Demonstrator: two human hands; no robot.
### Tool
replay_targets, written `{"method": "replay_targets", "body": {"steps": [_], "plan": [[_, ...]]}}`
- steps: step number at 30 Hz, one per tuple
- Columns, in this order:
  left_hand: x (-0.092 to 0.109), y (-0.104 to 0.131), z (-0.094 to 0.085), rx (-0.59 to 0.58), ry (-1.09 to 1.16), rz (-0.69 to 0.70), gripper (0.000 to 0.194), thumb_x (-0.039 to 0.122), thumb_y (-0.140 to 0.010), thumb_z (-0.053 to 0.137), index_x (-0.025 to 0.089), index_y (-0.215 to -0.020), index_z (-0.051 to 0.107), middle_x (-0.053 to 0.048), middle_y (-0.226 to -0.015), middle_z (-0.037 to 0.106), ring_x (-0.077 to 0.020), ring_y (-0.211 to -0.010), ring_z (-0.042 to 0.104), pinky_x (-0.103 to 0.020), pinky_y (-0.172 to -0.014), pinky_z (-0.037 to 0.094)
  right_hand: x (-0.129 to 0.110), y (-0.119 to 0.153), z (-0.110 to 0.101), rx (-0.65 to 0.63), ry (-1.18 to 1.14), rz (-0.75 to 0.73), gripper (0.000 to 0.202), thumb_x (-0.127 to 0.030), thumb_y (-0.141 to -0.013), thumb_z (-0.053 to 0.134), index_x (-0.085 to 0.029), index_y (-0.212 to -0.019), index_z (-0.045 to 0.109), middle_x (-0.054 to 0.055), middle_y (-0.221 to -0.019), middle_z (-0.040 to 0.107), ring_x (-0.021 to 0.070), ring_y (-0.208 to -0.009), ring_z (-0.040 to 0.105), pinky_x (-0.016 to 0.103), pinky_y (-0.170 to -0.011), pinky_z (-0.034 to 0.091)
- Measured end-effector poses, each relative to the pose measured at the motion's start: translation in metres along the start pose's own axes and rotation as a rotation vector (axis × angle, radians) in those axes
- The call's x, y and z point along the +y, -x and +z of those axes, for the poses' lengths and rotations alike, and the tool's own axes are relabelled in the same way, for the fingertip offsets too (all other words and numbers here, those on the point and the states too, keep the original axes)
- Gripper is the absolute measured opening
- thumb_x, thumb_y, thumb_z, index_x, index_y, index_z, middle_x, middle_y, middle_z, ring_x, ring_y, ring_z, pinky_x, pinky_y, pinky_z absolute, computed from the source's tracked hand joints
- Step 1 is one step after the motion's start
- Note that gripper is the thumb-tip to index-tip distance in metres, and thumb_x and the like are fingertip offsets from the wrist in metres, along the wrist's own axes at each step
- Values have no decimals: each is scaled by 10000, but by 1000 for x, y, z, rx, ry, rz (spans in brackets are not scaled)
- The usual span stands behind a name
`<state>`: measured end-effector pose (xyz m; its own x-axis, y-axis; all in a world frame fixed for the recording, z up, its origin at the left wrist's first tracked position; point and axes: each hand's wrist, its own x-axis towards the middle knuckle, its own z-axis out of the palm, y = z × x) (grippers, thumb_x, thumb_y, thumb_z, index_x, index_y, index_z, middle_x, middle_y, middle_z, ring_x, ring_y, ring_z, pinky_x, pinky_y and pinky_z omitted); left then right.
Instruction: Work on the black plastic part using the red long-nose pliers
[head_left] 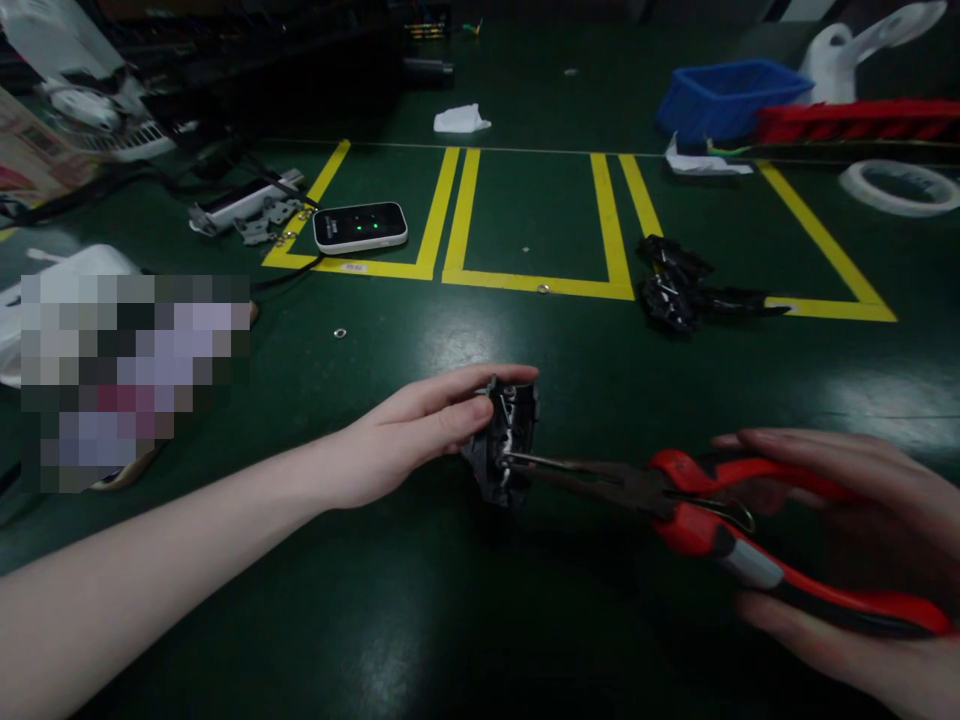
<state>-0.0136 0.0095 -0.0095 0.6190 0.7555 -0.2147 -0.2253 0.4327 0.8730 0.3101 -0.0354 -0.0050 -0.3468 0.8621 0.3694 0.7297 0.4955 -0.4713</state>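
My left hand [427, 420] is closed around a small black plastic part [491, 475] with metal bits inside, its thumb pressing on the near side. From the right, my right hand [862, 540] grips red-handled needle-nose pliers [690, 525]. The pliers' long jaws point left, and their tips meet the open inner side of the black part, close to some thin silvery pieces. Whether the tips pinch anything is too small to tell.
Yellow tape outlines [536, 283] mark the green table. Black parts [671, 290] lie at right, beyond the pliers. A small white-edged device [360, 228] with green lights sits at left. Farther back are a blue bin [727, 95], a tape roll [900, 188] and a metal ring [340, 333].
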Motion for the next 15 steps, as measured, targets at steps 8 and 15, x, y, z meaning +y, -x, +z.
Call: {"method": "replay_targets", "body": {"steps": [8, 15], "plan": [[-2, 3, 2, -7, -67, 56, 485, 357, -986, 588, 290, -1452, 473, -71, -1130, 668, -200, -968, 682, -289, -820, 573, 15, 5, -3, -22, 77, -18, 631, -540, -738, 727, -325, -1315, 591, 67, -1110, 710, 266, -847, 725, 308, -532, 611], [2, 7, 9, -19, -286, 79, 921, 134, -627, 921, 297, -1402, 450, -8, -1130, 664, -193, -1062, 663, -270, -960, 509, -1, 4, 1, 0, 60, 129, 620, -636, -709, 719, -349, -1253, 639, 59, -1102, 714, 307, -904, 698, 426, -648, 577]]}}
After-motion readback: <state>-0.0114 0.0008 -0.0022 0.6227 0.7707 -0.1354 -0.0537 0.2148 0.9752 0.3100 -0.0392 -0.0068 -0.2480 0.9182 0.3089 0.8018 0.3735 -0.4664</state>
